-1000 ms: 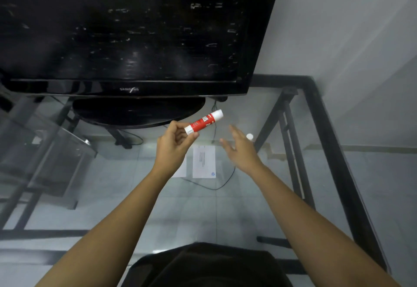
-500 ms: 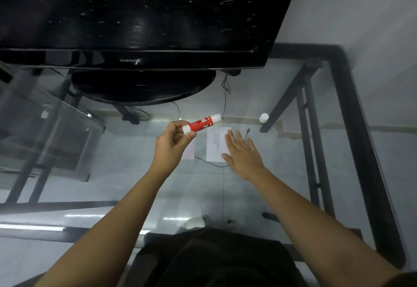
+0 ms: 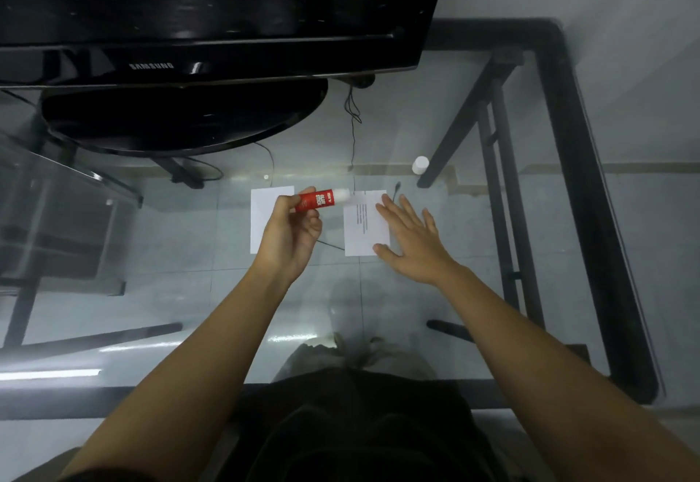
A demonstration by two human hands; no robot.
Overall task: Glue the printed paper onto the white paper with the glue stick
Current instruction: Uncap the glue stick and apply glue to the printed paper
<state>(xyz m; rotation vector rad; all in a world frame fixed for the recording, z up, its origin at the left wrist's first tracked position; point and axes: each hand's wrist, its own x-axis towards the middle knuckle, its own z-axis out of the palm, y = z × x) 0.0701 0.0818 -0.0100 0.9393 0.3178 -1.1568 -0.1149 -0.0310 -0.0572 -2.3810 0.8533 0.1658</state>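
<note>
One red plastic glue stick [image 3: 320, 199] pinched in left hand [image 3: 289, 235], white tip toward printed paper [image 3: 364, 222]. Two flat sheets on glass desk [image 3: 492, 254]: printed under splayed, empty right hand [image 3: 411, 239], plain white paper [image 3: 265, 212] left (partly hidden). One small white cap [image 3: 420, 164] beyond.

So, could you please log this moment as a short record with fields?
left hand: holds glue stick, uncapped, tip toward printed paper
right hand: open, flat on printed paper
white paper: on glass table, partly behind left hand
cap: upright, beyond the papers
monitor: at the back
</note>
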